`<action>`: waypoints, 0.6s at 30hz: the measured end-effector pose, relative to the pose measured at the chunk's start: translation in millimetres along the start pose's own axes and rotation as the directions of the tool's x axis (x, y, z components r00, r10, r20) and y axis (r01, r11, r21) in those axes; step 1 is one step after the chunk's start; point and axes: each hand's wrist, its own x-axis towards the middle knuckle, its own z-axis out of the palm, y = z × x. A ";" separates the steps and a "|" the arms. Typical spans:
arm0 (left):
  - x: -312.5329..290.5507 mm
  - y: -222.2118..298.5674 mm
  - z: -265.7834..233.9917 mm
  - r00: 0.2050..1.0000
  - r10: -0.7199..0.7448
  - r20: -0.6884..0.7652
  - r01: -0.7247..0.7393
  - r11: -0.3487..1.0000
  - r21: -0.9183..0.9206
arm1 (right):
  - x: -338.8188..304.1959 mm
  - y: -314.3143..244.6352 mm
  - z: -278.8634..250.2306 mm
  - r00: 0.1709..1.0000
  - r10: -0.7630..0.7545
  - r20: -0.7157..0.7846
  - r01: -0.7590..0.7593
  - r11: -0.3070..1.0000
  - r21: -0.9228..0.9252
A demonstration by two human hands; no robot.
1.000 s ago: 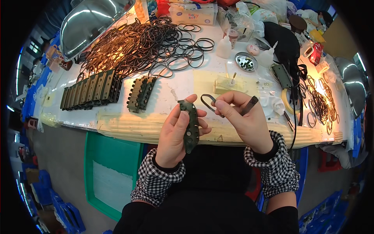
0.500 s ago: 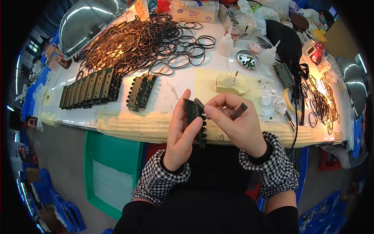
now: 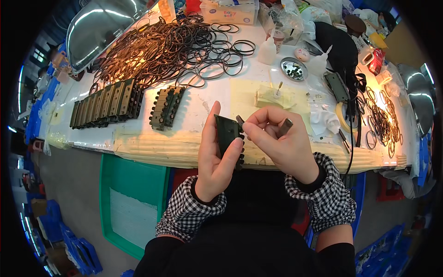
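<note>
My left hand (image 3: 214,164) is closed round a dark green block (image 3: 226,130) with round black knobs along one edge, held tilted above the front edge of the table. The thumb presses near the knobs. My right hand (image 3: 290,150) pinches a slim dark tool (image 3: 285,128), whose kind I cannot make out. Its rear end sticks out between the fingers, and a dark tip shows by the block's upper corner. My fingers hide the middle of the tool. Similar knobbed blocks (image 3: 167,108) stand to the left, beside a long row of green blocks (image 3: 104,104).
A heap of dark rubber rings (image 3: 170,51) covers the back left. Behind my hands are a yellow block (image 3: 272,99) with a thin stick, white squeeze bottles (image 3: 267,51) and a round metal dish (image 3: 294,69) of small dark pieces. A green tray (image 3: 106,203) sits below the table.
The block has turned slightly in my left hand, showing more of its flat face. My right hand and the tool have shifted a little, staying at the block's upper corner.
</note>
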 end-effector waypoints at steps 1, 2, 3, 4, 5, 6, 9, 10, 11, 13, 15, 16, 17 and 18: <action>0.3 0.1 0.5 1.000 0.005 -0.001 -0.005 1.000 0.009 | -0.4 -1.3 -1.6 1.000 0.017 0.016 -0.017 1.000 -0.009; 0.5 0.2 1.0 1.000 0.009 -0.002 -0.009 1.000 0.018 | -0.7 -2.1 -2.7 0.999 0.035 0.031 -0.035 0.999 -0.019; 0.2 0.7 0.9 1.000 0.013 -0.006 -0.013 0.999 0.031 | -0.5 -2.4 -2.7 0.999 0.035 0.033 -0.034 0.999 -0.026; 0.3 1.5 0.9 1.000 0.010 -0.004 -0.010 1.000 0.030 | -0.3 -2.5 -2.5 0.999 0.034 0.034 -0.033 0.999 -0.034; 0.8 2.2 0.8 1.000 0.007 -0.002 -0.007 1.000 0.028 | -0.2 -2.8 -2.4 0.999 0.033 0.036 -0.032 0.999 -0.041; 1.6 1.2 1.1 1.000 0.003 0.005 -0.003 1.000 0.022 | -0.3 -3.1 -3.3 0.999 0.028 0.037 -0.026 0.998 -0.056; 1.5 -0.5 1.3 1.000 -0.016 0.000 0.016 1.000 0.013 | -0.8 -6.1 -4.1 0.999 0.012 0.043 -0.008 0.996 -0.084; 0.9 -1.0 0.4 1.000 -0.007 -0.004 0.007 0.999 0.040 | -0.9 -7.2 -2.4 0.999 0.007 0.047 -0.003 0.997 -0.082; 0.2 -2.2 -1.0 1.000 0.003 -0.008 -0.002 0.998 0.068 | -0.9 -7.9 -1.3 0.999 0.002 0.051 0.002 0.997 -0.081; -0.3 -2.7 -2.3 1.000 0.011 -0.006 -0.010 0.995 0.097 | -0.7 -8.5 -1.6 0.999 0.008 0.054 -0.004 0.997 -0.082; -0.6 -2.7 -2.5 1.000 0.006 -0.001 -0.006 0.995 0.103 | 0.0 -8.5 -3.2 0.998 0.013 0.064 -0.007 0.996 -0.093; -0.2 -2.9 -1.9 1.000 0.000 0.006 -0.001 0.997 0.080 | 0.6 -8.3 -4.7 0.997 0.015 0.072 -0.008 0.995 -0.103; 0.4 -2.6 -1.2 1.000 -0.005 0.013 0.004 0.998 0.058 | 1.0 -8.1 -5.8 0.997 0.018 0.080 -0.008 0.994 -0.113; 0.5 -1.1 -0.3 1.000 -0.012 0.019 0.011 0.999 0.037 | 0.9 -8.1 -6.1 0.996 0.020 0.086 -0.009 0.992 -0.125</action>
